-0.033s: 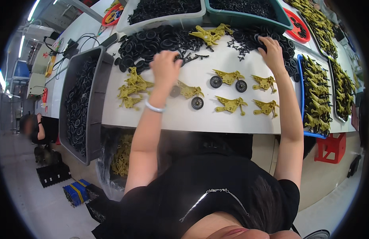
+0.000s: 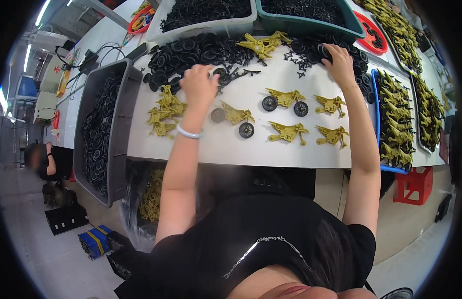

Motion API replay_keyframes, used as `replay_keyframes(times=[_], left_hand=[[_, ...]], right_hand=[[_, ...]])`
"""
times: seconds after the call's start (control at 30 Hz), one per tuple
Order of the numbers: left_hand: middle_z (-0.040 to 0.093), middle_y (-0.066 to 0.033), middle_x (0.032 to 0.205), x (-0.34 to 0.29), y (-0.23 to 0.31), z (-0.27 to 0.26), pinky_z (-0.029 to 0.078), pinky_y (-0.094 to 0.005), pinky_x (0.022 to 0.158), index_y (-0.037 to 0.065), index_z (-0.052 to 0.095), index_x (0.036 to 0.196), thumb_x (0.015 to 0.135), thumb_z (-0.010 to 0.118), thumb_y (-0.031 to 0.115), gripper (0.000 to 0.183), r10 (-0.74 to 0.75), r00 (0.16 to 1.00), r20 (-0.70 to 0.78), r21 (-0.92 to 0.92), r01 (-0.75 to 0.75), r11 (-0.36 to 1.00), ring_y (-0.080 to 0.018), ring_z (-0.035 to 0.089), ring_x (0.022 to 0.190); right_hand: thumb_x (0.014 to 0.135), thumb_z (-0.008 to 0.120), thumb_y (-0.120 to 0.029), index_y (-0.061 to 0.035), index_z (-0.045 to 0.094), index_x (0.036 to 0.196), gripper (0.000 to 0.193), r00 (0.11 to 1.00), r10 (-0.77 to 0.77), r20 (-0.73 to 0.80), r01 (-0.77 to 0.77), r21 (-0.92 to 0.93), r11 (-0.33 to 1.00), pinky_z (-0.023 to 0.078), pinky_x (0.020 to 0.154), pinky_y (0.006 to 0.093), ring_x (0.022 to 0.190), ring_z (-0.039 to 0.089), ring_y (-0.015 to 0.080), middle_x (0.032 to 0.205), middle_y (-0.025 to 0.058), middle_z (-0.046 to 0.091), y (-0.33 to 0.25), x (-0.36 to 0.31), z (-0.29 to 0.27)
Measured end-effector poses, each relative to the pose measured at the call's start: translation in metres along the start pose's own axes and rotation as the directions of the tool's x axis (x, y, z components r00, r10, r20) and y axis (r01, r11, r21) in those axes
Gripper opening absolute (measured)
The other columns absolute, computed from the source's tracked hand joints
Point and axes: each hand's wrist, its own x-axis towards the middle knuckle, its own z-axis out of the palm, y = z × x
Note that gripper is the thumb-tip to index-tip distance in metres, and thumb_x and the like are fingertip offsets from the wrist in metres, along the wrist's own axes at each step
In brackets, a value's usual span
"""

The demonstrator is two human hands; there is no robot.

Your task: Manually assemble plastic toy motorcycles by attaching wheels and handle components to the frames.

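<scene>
Our left hand (image 2: 198,85) is at the near edge of the left wheel heap (image 2: 181,56), fingers bent. Our right hand (image 2: 340,66) is at the right wheel heap (image 2: 361,67), fingers bent too. We cannot tell if either grip holds a wheel. Five yellow bike bodies (image 2: 286,132) lie between our arms on the white bench (image 2: 221,152). One has two black wheels (image 2: 301,109) by it, front and back.
</scene>
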Motion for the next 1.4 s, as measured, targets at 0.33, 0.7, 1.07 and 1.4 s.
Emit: replay_keyframes(times=[0.33,0.7,1.07,1.4], left_hand=[[0.066,-0.0015,0.094,0.006,-0.048,0.016,0.041,-0.0417,0.081,0.014,0.070,0.092,0.070,0.075,0.026,0.026,-0.108,0.986,0.129,0.113,0.093,0.989,-0.0234,0.056,0.097],[0.061,-0.0091,0.101,-0.093,0.072,-0.051,0.046,-0.0322,0.084,0.005,0.064,0.105,0.068,0.075,0.006,0.039,0.263,0.941,0.212,-0.738,-0.022,0.674,-0.0238,0.059,0.094],[0.059,-0.0105,0.105,-0.127,0.102,-0.025,0.050,-0.0307,0.075,0.002,0.062,0.106,0.070,0.072,0.002,0.037,0.217,0.909,0.356,-0.717,0.117,0.687,-0.0235,0.062,0.087],[0.058,-0.0102,0.108,-0.134,0.093,-0.018,0.053,-0.0305,0.076,0.001,0.062,0.107,0.072,0.072,0.000,0.037,0.188,0.921,0.340,-0.727,0.131,0.674,-0.0226,0.062,0.090]], right_hand=[[0.073,0.074,-0.019,-0.0116,0.065,0.108,0.037,1.000,0.006,-0.022,-0.003,0.124,0.992,0.041,0.093,0.0387,0.108,0.055,0.0252,0.111,0.0048,0.064,0.018,0.019,0.010],[0.066,0.077,-0.005,-0.0067,0.065,0.105,0.041,0.915,-0.122,0.384,-0.169,0.641,0.749,0.049,0.080,0.0341,0.093,0.058,0.0266,0.100,0.0092,0.060,-0.102,-0.157,-0.101],[0.063,0.077,-0.002,-0.0061,0.064,0.108,0.047,0.966,-0.034,0.257,-0.120,0.559,0.820,0.047,0.080,0.0340,0.094,0.057,0.0258,0.103,0.0072,0.061,-0.117,-0.195,-0.066],[0.065,0.075,-0.004,-0.0062,0.063,0.107,0.044,0.972,-0.064,0.226,-0.062,0.511,0.857,0.043,0.082,0.0356,0.093,0.056,0.0252,0.103,0.0051,0.060,-0.119,-0.192,-0.063]])
